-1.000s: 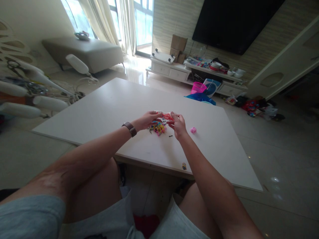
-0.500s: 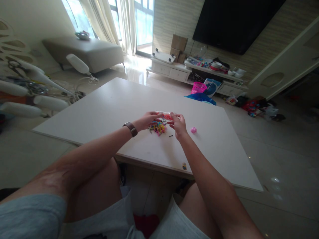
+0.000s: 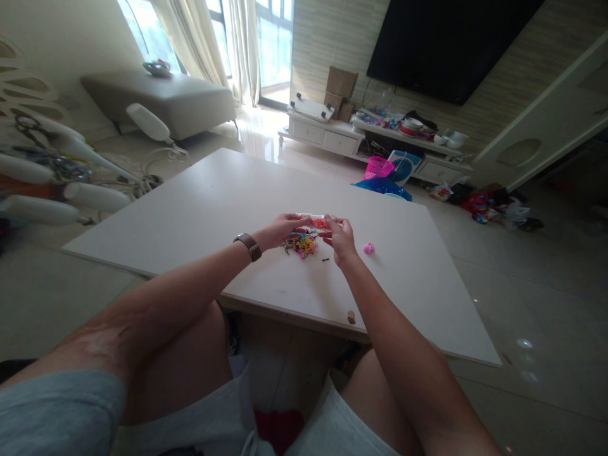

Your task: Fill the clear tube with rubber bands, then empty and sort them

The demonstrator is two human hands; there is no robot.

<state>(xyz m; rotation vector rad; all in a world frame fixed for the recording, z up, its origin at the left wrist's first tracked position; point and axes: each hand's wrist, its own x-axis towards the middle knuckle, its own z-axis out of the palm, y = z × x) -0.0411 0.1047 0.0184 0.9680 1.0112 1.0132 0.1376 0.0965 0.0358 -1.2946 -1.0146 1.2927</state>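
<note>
Between my two hands is a small clear plastic bag [image 3: 317, 222] with red bits inside. My left hand [image 3: 281, 230] grips its left end, and my right hand [image 3: 341, 237] pinches its right end. Just below the bag, a tangled pile of small colourful bands [image 3: 304, 246], yellow, pink, blue and black, lies on the white table [image 3: 190, 202]. One short black piece [image 3: 325, 259] lies apart, right of the pile. A pink, rounded object [image 3: 369, 249] sits to the right of my right hand; its kind I cannot make out.
A small cartoon sticker or figure [image 3: 351, 316] is at the table's near edge, beside my right forearm. Past the far edge are a blue plastic sheet or bag [image 3: 382, 187] and a pink basket [image 3: 379, 167]. White lamp arms [image 3: 97, 196] stand at the left.
</note>
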